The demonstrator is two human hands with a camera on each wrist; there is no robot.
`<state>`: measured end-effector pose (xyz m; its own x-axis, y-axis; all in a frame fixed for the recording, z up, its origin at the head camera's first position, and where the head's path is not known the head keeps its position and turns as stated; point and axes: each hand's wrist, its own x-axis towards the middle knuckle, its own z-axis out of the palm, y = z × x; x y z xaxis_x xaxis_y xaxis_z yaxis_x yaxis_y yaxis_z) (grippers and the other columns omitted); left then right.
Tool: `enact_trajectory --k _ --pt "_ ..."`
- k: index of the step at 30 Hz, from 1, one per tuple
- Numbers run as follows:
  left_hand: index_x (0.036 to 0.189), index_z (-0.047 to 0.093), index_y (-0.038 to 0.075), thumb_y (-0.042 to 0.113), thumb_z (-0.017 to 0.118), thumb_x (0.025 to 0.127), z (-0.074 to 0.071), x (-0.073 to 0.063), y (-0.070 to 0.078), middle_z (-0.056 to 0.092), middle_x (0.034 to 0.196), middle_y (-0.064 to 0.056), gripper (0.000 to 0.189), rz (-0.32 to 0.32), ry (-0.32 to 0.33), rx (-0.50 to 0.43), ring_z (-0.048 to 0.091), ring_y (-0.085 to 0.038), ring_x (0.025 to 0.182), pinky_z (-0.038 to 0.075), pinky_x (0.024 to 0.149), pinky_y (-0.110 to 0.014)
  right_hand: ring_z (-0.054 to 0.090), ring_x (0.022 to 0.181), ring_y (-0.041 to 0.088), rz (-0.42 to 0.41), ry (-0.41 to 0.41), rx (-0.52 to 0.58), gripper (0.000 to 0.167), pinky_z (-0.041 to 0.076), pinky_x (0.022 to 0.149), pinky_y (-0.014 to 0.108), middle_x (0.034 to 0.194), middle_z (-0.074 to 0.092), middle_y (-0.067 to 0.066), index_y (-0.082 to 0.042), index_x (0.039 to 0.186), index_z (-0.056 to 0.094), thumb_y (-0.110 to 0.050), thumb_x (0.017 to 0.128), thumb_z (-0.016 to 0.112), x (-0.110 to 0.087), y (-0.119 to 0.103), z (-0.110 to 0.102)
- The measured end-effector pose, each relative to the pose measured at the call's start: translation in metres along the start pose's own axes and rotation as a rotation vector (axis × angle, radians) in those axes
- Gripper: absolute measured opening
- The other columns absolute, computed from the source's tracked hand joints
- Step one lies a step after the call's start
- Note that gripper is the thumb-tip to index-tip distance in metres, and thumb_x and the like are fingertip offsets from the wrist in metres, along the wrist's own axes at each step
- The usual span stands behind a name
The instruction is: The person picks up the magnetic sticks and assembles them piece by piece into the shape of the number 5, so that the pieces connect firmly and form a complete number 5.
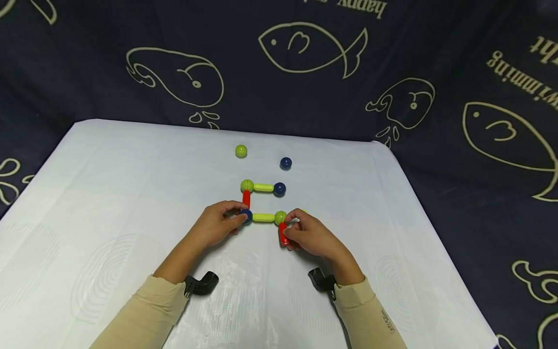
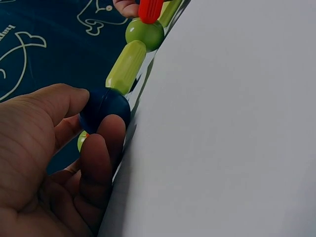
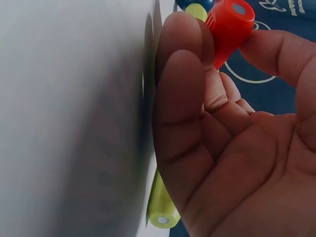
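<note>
My left hand [image 1: 220, 224] pinches a dark blue ball [image 2: 106, 109] at the near-left corner of a chain of balls and rods on the table. A yellow-green rod [image 1: 263, 218] runs from it to a green ball [image 1: 280, 217]. Between thumb and fingers, my right hand [image 1: 315, 235] holds a red rod [image 1: 283, 234], its far end at that green ball and its metal-tipped end [image 3: 239, 8] free. Another red rod [image 1: 246, 198] leads from the blue ball to a far green ball [image 1: 247, 185], then a yellow-green rod [image 1: 263, 187] and a second blue ball [image 1: 279, 189].
Beyond the chain, a loose green ball [image 1: 241, 151] and a loose dark blue ball [image 1: 286, 163] lie on the white-covered table [image 1: 131, 194]. A loose yellow-green rod [image 3: 163, 205] lies beside my right hand, mostly hidden in the head view. Dark printed cloth [image 1: 244, 97] hangs behind.
</note>
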<state>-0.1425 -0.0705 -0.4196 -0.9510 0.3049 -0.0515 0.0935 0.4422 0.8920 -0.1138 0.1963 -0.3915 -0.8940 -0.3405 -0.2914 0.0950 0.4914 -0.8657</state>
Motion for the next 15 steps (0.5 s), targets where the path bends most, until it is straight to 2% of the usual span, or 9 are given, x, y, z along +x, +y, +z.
enact_trajectory --k 15 --pt "0.122 0.069 0.009 0.019 0.069 0.095 0.0002 0.0003 -0.0006 0.066 0.107 -0.009 0.029 -0.003 -0.005 -0.005 0.065 -0.014 0.065 0.053 0.061 -0.032 0.061 0.065 0.020 0.049 0.076 -0.026 0.016 0.049 0.064 0.031 0.075 0.064 0.008 -0.006 0.112 0.056 -0.014 0.098 0.059 0.0024 0.0019 0.0005"
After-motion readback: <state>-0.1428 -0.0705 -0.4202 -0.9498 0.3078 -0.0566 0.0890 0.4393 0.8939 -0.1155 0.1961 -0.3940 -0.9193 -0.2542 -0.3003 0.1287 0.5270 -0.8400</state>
